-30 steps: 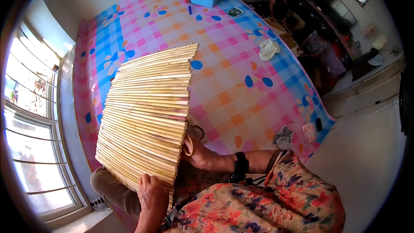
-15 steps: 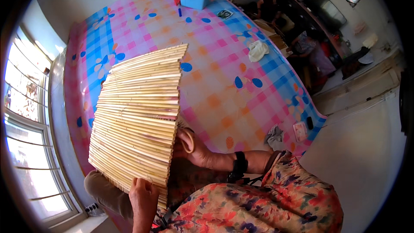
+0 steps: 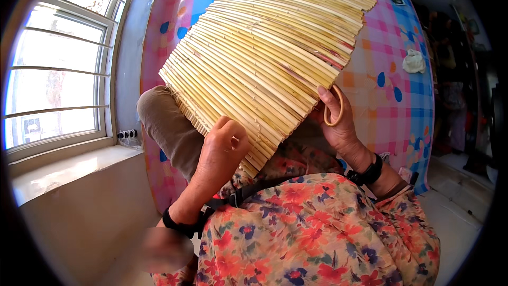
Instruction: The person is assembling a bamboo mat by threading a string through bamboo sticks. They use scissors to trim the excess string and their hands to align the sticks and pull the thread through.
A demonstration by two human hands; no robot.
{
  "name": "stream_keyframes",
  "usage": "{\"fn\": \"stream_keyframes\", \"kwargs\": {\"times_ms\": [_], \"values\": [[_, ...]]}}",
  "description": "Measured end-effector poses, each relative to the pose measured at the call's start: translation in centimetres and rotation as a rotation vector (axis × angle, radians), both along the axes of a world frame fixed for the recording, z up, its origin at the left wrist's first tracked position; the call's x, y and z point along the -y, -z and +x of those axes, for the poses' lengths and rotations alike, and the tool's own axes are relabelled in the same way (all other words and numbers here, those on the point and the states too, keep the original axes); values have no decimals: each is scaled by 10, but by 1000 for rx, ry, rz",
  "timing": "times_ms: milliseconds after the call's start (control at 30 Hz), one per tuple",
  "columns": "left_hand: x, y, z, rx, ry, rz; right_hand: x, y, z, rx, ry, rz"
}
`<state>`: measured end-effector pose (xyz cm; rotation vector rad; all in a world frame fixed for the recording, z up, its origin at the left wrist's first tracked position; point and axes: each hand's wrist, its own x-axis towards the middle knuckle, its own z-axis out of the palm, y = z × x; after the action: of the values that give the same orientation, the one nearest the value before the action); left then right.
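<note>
The two hands are apart, one at either side of the near end of a mat of pale yellow sticks point(image 3: 264, 58). The left hand point(image 3: 225, 148) has its fingers bent down at the mat's near edge; whether it grips the sticks or only presses there, I cannot tell. The right hand point(image 3: 341, 127) is clamped on the mat's right edge, thumb on top and the other fingers hidden beneath, with a tan ring point(image 3: 342, 108) against its thumb side. The mat slants up and away in front of the lap, and cross rows of small ties run over its sticks. Each wrist wears a black band. Nearer lies a floral garment point(image 3: 296, 222); to the left, a bent knee point(image 3: 166, 119) in brown cloth shows beside the mat. Beyond spreads a checked floor covering point(image 3: 370, 106) in pink, orange and blue, with a white cloth point(image 3: 414, 62) at far right. On the left stands a barred window point(image 3: 69, 95) above a pale sill point(image 3: 74, 167).
</note>
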<state>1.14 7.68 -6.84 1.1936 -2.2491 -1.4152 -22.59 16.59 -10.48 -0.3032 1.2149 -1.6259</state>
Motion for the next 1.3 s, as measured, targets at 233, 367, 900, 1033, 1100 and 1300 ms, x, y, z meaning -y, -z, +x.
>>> {"fn": "stream_keyframes", "kwargs": {"times_ms": [233,367,900,1033,1100,1300], "values": [[-6,-7,-7,32,19,-60,1,3,-2,31,13,33],[-7,-2,-15,116,55,-176,2,1,4,57,10,61],[0,-1,-38,438,339,-476,9,11,-3,-189,-17,-84],[-1,0,-32,515,435,-513,16,31,4,-350,44,-187],[0,1,-29,530,438,-468,16,36,3,-302,-42,-148],[-4,4,-31,475,428,-495,15,41,1,-248,-64,-182]]}}
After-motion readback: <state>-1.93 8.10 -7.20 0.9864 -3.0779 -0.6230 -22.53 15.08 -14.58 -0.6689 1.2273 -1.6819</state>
